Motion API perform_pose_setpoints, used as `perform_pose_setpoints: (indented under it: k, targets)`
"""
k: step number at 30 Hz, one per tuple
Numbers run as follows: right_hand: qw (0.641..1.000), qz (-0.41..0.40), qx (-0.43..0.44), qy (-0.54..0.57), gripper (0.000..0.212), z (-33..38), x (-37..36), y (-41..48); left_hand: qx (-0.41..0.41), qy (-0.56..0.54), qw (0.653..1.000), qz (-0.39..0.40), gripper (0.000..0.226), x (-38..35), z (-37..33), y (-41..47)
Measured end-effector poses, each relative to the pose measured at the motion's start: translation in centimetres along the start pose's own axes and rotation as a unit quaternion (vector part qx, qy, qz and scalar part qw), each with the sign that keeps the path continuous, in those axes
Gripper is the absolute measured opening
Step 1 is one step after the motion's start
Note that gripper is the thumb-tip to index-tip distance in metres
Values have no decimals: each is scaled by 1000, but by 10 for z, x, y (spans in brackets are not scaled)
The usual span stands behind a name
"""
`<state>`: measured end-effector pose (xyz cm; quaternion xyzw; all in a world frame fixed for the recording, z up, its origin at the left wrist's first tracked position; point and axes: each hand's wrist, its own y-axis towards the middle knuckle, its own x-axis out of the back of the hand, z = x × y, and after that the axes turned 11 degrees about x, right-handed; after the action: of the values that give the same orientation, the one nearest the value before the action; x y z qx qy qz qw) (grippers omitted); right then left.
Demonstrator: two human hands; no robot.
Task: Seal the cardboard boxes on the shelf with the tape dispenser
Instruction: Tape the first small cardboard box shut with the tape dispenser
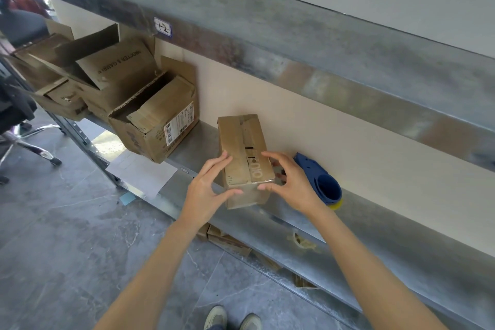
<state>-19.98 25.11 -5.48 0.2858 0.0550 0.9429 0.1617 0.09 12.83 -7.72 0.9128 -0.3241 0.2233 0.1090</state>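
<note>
A small closed cardboard box (245,150) stands on the metal shelf (348,246), with clear tape along its top seam. My left hand (207,190) grips its near left corner, fingers on the top and thumb on the front face. My right hand (290,186) holds the near right corner in the same way. A blue tape dispenser (322,183) lies on the shelf just right of the box, behind my right hand, partly hidden by it.
Several open cardboard boxes (158,126) crowd the shelf to the left, one jutting over its front edge. A metal beam (267,43) of the upper shelf runs overhead. An office chair base (32,147) stands on the floor at left. My shoes (233,319) are below.
</note>
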Motion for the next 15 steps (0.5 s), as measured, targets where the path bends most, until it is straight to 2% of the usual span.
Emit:
perform_pose_setpoints:
  k: [5,9,13,15]
  targets:
    - [999,38,-1,3,66,2,13,3,-14,13,1000,13,78,7,2,4]
    - [997,73,0,-2,71,5,20,6,-4,-2,999,31,77,10,3,3]
    - [989,124,28,-81,61,10,27,6,-2,-13,998,58,70,25,6,3]
    - [981,108,70,-146,51,12,20,7,11,-16,998,52,62,35,11,3]
